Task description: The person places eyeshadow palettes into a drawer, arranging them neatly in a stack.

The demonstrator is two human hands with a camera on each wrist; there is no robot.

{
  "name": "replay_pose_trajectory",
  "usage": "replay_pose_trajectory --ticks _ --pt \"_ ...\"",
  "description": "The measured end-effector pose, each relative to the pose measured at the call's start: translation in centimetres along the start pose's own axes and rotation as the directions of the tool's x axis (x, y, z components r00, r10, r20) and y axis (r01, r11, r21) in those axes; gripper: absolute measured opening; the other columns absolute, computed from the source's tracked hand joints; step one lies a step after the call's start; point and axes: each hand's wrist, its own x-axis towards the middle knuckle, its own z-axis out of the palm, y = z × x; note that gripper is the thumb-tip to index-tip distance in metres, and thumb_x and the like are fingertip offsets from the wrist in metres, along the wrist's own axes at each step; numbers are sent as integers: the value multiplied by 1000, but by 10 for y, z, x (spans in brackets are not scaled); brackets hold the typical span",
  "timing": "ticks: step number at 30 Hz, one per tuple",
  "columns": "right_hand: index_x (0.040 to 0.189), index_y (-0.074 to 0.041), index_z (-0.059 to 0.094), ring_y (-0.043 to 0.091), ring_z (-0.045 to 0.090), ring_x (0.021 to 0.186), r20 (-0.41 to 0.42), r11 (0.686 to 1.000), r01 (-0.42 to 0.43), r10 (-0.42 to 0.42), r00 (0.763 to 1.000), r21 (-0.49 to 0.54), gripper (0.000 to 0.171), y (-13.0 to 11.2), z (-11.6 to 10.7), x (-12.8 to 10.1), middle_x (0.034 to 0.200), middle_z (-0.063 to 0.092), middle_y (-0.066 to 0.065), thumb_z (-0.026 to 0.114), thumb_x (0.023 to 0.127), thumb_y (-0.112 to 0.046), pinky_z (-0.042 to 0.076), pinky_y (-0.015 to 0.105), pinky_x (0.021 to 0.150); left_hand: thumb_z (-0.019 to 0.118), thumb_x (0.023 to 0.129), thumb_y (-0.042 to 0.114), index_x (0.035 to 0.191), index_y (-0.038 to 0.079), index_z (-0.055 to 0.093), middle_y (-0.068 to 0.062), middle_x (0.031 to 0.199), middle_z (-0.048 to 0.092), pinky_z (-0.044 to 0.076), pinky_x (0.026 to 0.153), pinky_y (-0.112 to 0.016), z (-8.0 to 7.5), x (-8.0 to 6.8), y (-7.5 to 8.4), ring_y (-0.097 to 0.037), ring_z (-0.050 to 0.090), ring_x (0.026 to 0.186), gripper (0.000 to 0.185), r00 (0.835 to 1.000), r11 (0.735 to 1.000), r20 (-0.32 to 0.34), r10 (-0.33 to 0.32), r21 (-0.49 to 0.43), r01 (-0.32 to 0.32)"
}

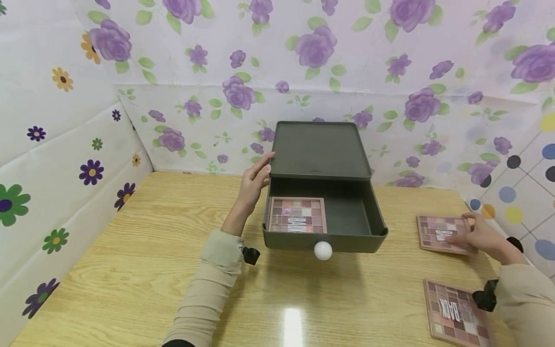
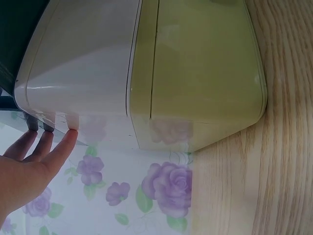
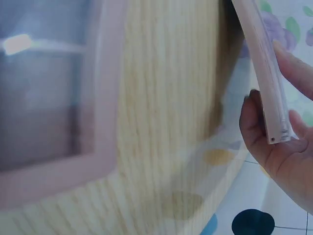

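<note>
A dark green box (image 1: 321,149) with a pulled-out drawer (image 1: 351,207) stands mid-table. My left hand (image 1: 253,183) rests its straight fingertips on the box's left side; in the left wrist view these fingers (image 2: 61,149) touch the glossy wall. One eyeshadow palette (image 1: 299,215) lies in the left part of the drawer. At the right, my right hand (image 1: 481,236) grips a second eyeshadow palette (image 1: 438,231), thumb on its top face. In the right wrist view that palette (image 3: 266,73) shows edge-on, raised off the table, fingers curled beneath it.
A third eyeshadow palette (image 1: 457,311) lies on the wooden table (image 1: 130,265) near the right front, below my right wrist. A white round knob (image 1: 323,250) sticks out from the drawer front. Flower-printed sheets (image 1: 195,120) line the back and sides.
</note>
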Motion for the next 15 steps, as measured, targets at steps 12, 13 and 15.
replay_pose_trajectory --ticks 12,13,15 --pt "130 -12 31 7 55 78 27 976 59 -66 997 208 42 15 -13 -12 107 42 19 51 93 -11 49 31 64 45 90 24 133 2 46 -6 141 38 40 91 -47 0 0 0 -11 54 90 48 1000 1000 -3 -11 -8 11" --pt "131 -15 31 4 54 79 20 975 71 -77 997 211 43 17 -14 -12 109 41 22 51 93 -11 49 30 64 45 90 24 133 2 46 -7 141 38 41 90 -47 0 0 0 -10 55 88 49 1000 1000 -3 -9 -9 9" --pt "135 -23 29 -3 53 82 -2 976 93 -95 995 198 47 21 -14 -13 113 39 24 49 94 -13 50 31 65 45 89 24 133 1 45 -8 141 38 41 90 -46 -1 1 -1 -10 56 85 49 1000 1000 -2 -2 -10 2"
